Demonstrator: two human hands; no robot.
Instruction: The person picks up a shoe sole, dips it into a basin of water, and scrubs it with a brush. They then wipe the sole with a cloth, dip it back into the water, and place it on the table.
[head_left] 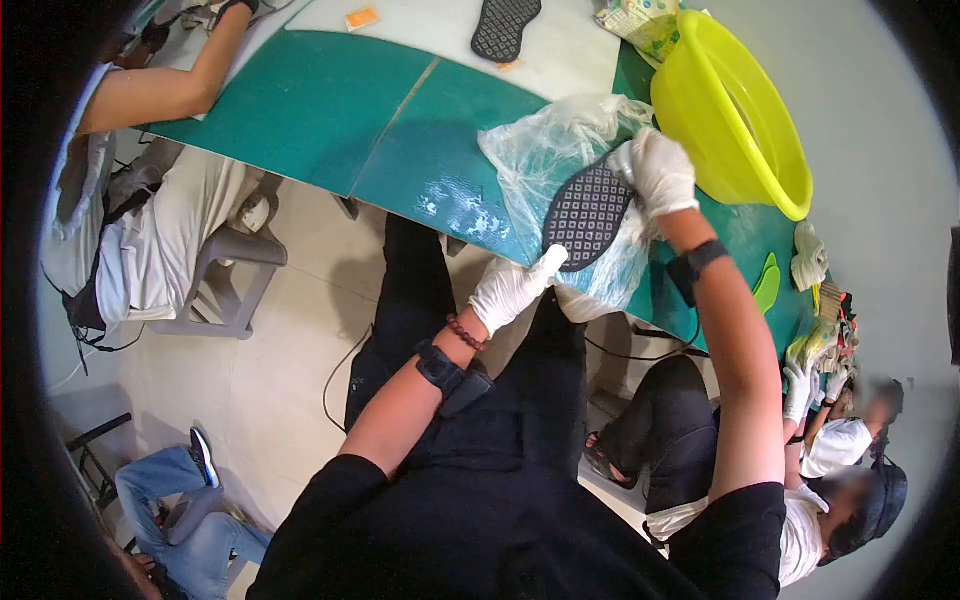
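A black shoe sole (588, 215), its grid-patterned tread facing up, is held at the table's front edge over a crumpled clear plastic bag (535, 150). My left hand (515, 288), in a white glove, grips the sole's near end with the thumb on top of its rim. At the far end, my right hand (662, 172), also gloved in white, is closed around the sole; its fingertips are partly hidden. A second patterned black sole (503, 28) lies on a white sheet (420, 22) farther back on the table.
The large yellow-green basin (690, 110) stands tilted right of my right hand. A green scraper-like piece (767, 284) lies on the green table (300, 100). Wet whitish smears are left of the bag. Co-workers sit at left and right; a grey stool (235, 255) stands at left.
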